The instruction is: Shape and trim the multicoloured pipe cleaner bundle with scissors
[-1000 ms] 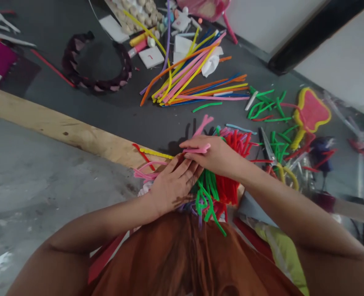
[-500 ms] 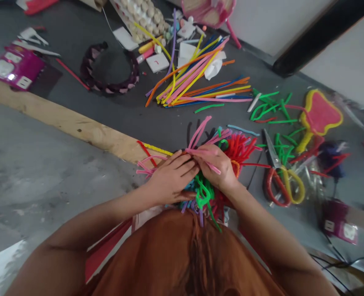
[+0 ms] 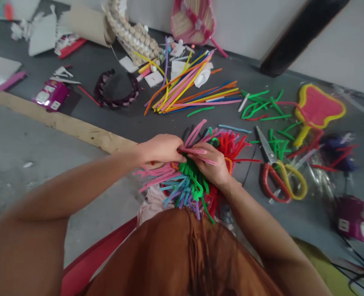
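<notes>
A bushy piece made of many pipe cleaners lies near my lap, with green ones [image 3: 197, 189] in the middle, red ones [image 3: 233, 144] at the right and blue and purple ones [image 3: 177, 191] below. My right hand [image 3: 212, 164] is closed in a pinch on pink pipe cleaners [image 3: 197, 151], whose ends stick out over its fingers. Against it, my left hand [image 3: 165, 148] is curled with its fingertips closed at the base of the same pink strands; its grip is partly hidden. More pink ends [image 3: 157, 174] fan out below the left wrist.
Scissors [image 3: 272, 158] with red and yellow handles lie right of my hands. Loose pipe cleaners [image 3: 184, 88], cut green pieces [image 3: 268, 105] and a dark braided headband [image 3: 115, 100] are spread on the grey table. A pink and yellow wand [image 3: 320, 105] lies at the right.
My left hand has gone from lying flat with fingers stretched over the piece to a closed grip, uncovering the blue and pink strands. The right hand keeps its pinch. The view has shifted.
</notes>
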Available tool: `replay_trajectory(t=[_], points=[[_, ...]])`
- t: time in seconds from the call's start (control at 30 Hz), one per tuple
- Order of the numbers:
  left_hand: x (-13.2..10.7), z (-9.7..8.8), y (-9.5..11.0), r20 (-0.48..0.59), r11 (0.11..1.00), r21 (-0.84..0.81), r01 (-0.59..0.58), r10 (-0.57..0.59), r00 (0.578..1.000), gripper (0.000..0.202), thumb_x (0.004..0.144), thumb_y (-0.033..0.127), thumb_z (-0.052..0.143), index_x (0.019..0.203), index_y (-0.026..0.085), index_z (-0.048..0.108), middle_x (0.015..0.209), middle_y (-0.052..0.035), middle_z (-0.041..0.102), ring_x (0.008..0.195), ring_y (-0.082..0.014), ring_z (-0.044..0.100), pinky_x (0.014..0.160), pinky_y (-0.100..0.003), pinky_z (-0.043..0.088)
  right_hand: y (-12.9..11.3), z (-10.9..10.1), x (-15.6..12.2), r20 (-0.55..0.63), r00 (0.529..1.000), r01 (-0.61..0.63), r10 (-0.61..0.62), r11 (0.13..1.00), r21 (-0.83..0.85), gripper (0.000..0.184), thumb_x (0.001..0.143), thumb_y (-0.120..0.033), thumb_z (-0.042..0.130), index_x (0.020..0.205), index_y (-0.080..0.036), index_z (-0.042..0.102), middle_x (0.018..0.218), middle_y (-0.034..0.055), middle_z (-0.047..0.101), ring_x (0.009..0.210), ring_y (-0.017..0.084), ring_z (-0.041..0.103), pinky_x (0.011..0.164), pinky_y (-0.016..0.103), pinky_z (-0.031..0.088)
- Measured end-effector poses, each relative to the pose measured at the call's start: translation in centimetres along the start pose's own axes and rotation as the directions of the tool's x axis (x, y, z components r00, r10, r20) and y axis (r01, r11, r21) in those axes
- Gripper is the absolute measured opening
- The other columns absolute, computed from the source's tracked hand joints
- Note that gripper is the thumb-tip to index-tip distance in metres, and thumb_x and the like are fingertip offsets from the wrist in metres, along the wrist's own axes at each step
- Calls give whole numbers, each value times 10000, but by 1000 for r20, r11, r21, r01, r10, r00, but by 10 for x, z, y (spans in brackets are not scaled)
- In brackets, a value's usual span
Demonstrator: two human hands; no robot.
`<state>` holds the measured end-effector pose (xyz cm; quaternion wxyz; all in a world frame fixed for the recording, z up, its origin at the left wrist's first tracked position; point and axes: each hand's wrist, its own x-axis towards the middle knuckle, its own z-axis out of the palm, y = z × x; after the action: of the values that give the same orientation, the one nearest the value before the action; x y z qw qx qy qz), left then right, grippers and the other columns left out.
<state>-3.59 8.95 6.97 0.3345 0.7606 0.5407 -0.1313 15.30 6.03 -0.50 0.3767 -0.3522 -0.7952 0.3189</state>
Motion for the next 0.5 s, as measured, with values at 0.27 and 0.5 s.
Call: replay_trajectory(t=[0.27, 0.5], points=[[0, 11, -18, 212, 737, -671, 85, 81, 974, 325, 700, 401, 736, 712, 218, 468, 544, 90, 384, 442, -74, 356, 439, -220, 285, -27, -60, -3, -106, 965, -207, 239, 945, 254, 334, 931, -213, 562, 1258, -227, 627, 1091, 67, 721, 919, 167, 713, 828, 342, 601], [-15, 14, -29, 85, 660, -751, -8, 109, 990, 362, 759, 461, 718, 790, 225, 445, 560, 78, 429, 432, -90, 442, 425, -226, 352, -41, -104, -40, -127, 923, -354, 363, 931, 87, 194, 931, -280, 581, 1055, -201, 708, 916, 57, 752, 778, 174, 723, 688, 306, 604]])
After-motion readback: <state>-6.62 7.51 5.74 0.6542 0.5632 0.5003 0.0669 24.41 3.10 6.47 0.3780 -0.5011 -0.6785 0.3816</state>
